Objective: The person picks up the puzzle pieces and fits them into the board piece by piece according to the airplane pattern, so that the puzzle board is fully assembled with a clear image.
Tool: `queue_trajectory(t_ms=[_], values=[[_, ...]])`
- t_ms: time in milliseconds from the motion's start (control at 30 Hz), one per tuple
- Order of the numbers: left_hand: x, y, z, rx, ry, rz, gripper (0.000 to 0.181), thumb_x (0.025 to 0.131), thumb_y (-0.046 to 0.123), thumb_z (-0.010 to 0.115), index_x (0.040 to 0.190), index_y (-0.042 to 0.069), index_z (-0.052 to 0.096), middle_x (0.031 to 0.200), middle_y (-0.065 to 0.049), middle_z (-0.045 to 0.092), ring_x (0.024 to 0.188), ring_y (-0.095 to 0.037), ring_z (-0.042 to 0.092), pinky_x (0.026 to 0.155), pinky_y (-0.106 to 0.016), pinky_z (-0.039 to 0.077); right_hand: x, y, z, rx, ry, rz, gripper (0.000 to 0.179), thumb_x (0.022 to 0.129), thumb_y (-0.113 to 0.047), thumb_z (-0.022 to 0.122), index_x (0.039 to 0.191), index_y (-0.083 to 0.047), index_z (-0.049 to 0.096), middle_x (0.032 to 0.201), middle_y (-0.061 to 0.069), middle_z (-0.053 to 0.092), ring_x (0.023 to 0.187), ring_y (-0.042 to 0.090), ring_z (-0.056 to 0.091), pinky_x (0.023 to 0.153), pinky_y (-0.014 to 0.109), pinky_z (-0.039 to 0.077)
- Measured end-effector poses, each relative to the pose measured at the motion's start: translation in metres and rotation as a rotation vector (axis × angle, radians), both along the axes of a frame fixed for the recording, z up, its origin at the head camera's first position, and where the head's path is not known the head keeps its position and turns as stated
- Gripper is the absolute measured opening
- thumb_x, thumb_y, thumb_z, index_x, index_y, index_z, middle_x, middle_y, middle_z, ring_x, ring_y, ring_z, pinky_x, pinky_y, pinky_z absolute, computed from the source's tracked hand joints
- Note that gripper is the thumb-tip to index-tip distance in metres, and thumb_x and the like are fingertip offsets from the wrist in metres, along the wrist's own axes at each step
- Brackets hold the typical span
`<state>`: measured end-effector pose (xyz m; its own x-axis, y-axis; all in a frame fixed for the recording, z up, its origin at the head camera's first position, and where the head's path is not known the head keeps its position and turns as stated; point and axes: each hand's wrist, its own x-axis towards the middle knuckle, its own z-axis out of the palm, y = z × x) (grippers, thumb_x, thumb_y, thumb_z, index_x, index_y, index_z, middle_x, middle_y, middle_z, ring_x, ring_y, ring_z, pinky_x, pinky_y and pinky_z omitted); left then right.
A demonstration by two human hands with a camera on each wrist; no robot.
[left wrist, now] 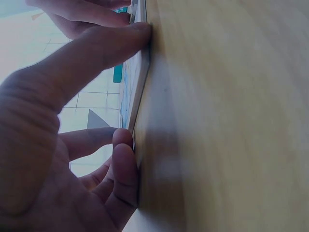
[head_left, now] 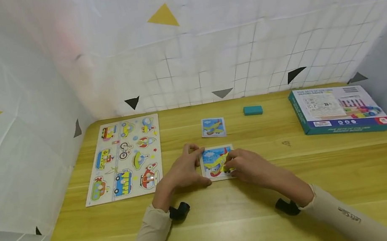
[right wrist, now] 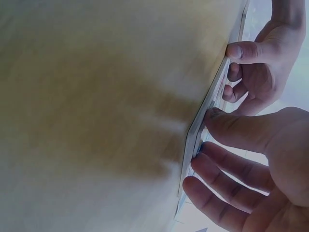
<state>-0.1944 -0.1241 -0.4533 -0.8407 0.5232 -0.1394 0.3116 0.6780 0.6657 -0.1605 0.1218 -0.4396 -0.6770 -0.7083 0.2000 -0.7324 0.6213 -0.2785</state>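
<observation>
A small square airplane jigsaw puzzle [head_left: 210,157] lies flat in a pale tray in front of me. My left hand [head_left: 184,169] holds the tray's left side, thumb at the near corner and index finger at the far one. In the left wrist view, that thumb presses the tray's edge [left wrist: 141,84]. On the right side, my right hand [head_left: 250,166] pinches a yellow puzzle piece [head_left: 229,165] low over the picture, its fingers covering part of it. The right wrist view shows the right thumb [right wrist: 241,128] and fingertips close at the tray's edge [right wrist: 187,150].
Behind the puzzle lies a matching airplane picture card [head_left: 213,128], with a teal block [head_left: 253,110] to its right. A vehicle peg board [head_left: 123,162] lies at left. At the back right is a boxed toy set [head_left: 339,109]. White cloth walls [head_left: 207,62] rise behind the table.
</observation>
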Motion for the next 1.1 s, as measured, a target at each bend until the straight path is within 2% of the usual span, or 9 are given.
queue_trajectory(t_ms=[467,700,933,1100], values=[[-0.0002,0.0037,0.0012,-0.005,-0.002,-0.012,0.107,0.068,0.037,0.092,0.156,0.010,0.036,0.142,-0.002,0.030,0.096,-0.015,0.052,0.083,-0.031,0.044,0.0002,0.0053,-0.0014,-0.026,-0.001,0.026,0.017,0.074,0.004,0.084,0.088,-0.005,0.081,0.094,0.007,0.068,0.089,0.024,0.064,0.080,0.040,0.053],[0.0000,0.0032,0.0006,0.002,-0.009,-0.008,0.106,0.069,0.036,0.092,0.155,0.009,0.036,0.142,-0.003,0.030,0.096,-0.015,0.052,0.083,-0.032,0.044,-0.0005,0.0056,-0.0053,-0.013,0.052,0.036,0.016,0.074,0.001,0.085,0.088,-0.007,0.081,0.094,0.007,0.069,0.087,0.024,0.064,0.078,0.039,0.053],[0.0000,0.0015,0.0005,0.006,-0.005,-0.001,0.107,0.069,0.036,0.092,0.156,0.010,0.036,0.142,-0.002,0.030,0.096,-0.016,0.052,0.082,-0.031,0.045,-0.0004,0.0036,-0.0089,0.001,0.177,0.065,0.015,0.077,0.003,0.080,0.084,-0.010,0.080,0.091,0.005,0.071,0.080,0.024,0.065,0.071,0.037,0.054],[-0.0015,-0.0009,-0.0006,-0.009,-0.001,0.003,0.106,0.069,0.037,0.092,0.156,0.011,0.036,0.142,0.000,0.029,0.096,-0.015,0.051,0.083,-0.031,0.044,-0.0018,0.0025,-0.0091,-0.006,0.152,0.042,0.019,0.076,0.004,0.081,0.087,-0.011,0.082,0.094,0.003,0.072,0.084,0.023,0.066,0.073,0.036,0.055]])
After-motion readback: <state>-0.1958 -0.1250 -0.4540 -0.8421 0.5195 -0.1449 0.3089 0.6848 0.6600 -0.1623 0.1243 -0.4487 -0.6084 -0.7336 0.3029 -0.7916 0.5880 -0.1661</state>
